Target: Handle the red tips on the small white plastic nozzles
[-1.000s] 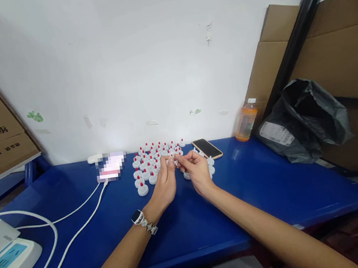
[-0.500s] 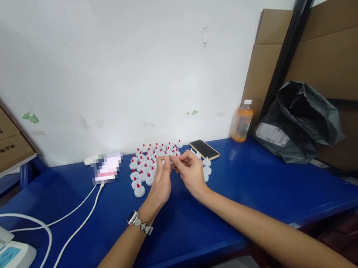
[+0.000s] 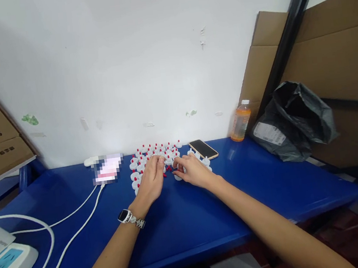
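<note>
Several white caps with red tips point(image 3: 150, 152) stand in rows on the blue table point(image 3: 190, 220) near the wall. My left hand point(image 3: 150, 181), with a watch on the wrist, lies palm down over the left part of the rows, fingertips among the caps; what it holds is hidden. My right hand point(image 3: 193, 171) rests just to the right, thumb and forefinger pinched on a white cap point(image 3: 178, 177) at the table surface. A few loose red pieces point(image 3: 168, 170) lie between the two hands.
A phone point(image 3: 203, 149) lies right of the caps, with an orange drink bottle point(image 3: 240, 121) and a black plastic bag point(image 3: 292, 121) further right. A blurred device point(image 3: 108, 168) with white cables point(image 3: 78, 224) is at the left, a white charger unit point(image 3: 5, 264) near the left edge. Cardboard boxes stand on both sides.
Both hands were raised together, pinching one small cap above the rows. They have come down and apart: the left onto the rows, the right onto a cap at the table.
</note>
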Available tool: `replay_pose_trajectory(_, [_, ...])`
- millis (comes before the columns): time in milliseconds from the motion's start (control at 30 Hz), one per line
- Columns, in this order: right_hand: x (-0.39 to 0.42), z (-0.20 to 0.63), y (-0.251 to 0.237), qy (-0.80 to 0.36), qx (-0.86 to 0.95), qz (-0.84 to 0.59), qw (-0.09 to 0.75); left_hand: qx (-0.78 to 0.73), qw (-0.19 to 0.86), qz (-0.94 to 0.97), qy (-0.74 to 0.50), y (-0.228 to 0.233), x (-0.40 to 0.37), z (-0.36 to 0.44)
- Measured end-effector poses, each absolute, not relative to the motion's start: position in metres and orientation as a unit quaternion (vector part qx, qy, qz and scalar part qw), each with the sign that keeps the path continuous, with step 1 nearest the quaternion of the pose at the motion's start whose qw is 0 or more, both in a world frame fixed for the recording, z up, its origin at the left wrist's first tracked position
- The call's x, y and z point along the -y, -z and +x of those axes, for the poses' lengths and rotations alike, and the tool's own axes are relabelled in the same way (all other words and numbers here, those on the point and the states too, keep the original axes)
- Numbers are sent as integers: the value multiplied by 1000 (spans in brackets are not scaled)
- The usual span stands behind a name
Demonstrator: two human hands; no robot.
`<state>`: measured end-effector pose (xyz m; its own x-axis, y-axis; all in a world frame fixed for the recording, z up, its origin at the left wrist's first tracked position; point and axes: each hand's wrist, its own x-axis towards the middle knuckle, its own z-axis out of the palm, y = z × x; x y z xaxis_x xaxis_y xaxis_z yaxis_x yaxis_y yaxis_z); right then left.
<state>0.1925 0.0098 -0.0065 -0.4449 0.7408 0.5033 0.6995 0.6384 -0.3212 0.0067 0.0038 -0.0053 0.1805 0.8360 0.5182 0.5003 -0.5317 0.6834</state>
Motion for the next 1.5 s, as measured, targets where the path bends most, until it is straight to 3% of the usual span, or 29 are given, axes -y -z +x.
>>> replay_pose_trajectory(200, [-40, 217, -1, -8, 743, -547, 385, -438, 178, 762, -442, 5, -2, 13])
replay_pose_trajectory(367, [-71, 235, -2, 17, 749, -617, 242, -435, 173, 778, -420, 4, -3, 19])
replay_pose_trajectory(433, [-74, 236, -2, -12, 754, -611, 242, -436, 173, 781, -412, 5, -4, 19])
replay_pose_trajectory(567, [-64, 227, -6, -81, 721, -572, 382, -442, 164, 776, -420, 7, -5, 18])
replay_pose_trajectory(667, [-48, 209, -10, -200, 687, -474, 513, -440, 162, 762, -446, 6, -4, 17])
replay_pose_trajectory(800, [-30, 181, -8, -343, 675, -349, 552, -436, 212, 742, -463, 4, -3, 14])
replay_pose_trajectory(867, [-25, 173, -5, -334, 688, -355, 538, -442, 225, 731, -468, 2, -2, 12])
replay_pose_trajectory(933, [-25, 170, -2, -234, 731, -406, 496, -457, 212, 719, -479, 1, -3, 8])
replay_pose_trajectory(1100, [-29, 169, 6, 86, 831, -498, 234, -464, 180, 725, -476, 1, -7, 2])
replay_pose_trajectory(1233, [-31, 164, 10, 127, 837, -505, 168, -455, 179, 735, -469, 3, -7, 2])
replay_pose_trajectory(1333, [-31, 166, 11, 59, 830, -496, 249, -449, 180, 737, -472, 3, -6, 2])
replay_pose_trajectory(1500, [-28, 176, 11, -242, 742, -393, 486, -452, 203, 731, -470, 0, -3, 3])
